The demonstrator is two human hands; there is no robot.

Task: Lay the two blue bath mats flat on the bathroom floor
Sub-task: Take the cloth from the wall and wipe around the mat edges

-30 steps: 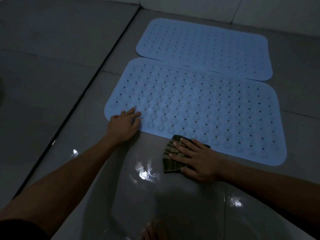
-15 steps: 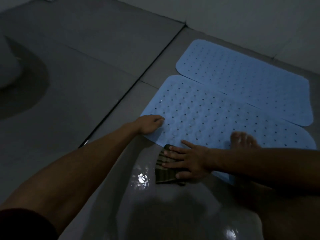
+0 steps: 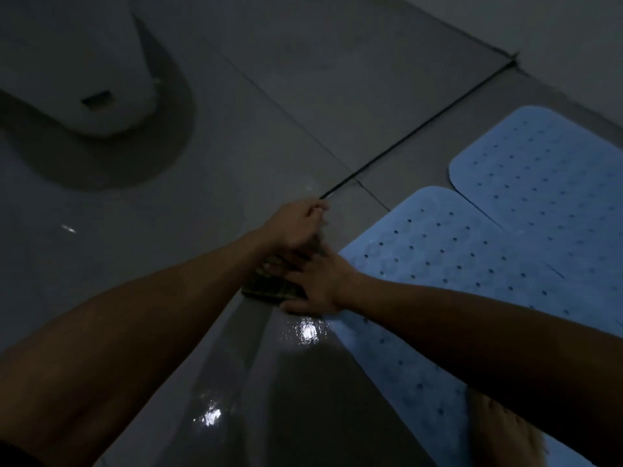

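Two blue perforated bath mats lie flat side by side on the grey tiles at the right: the near mat and the far mat. A dark striped cloth lies on the floor at the near mat's left corner. My left hand is off the mat, its fingers curled round the cloth's upper edge. My right hand presses flat on the cloth with fingers stretched out. A bare foot stands on the near mat's lower end.
A white toilet base stands at the upper left. The grey floor is wet and shows bright glints near me. A dark grout line runs diagonally to the wall at the upper right.
My left hand left the near mat's corner and took hold of the cloth. The right hand stayed on the cloth. The view swung left, bringing the toilet base in.
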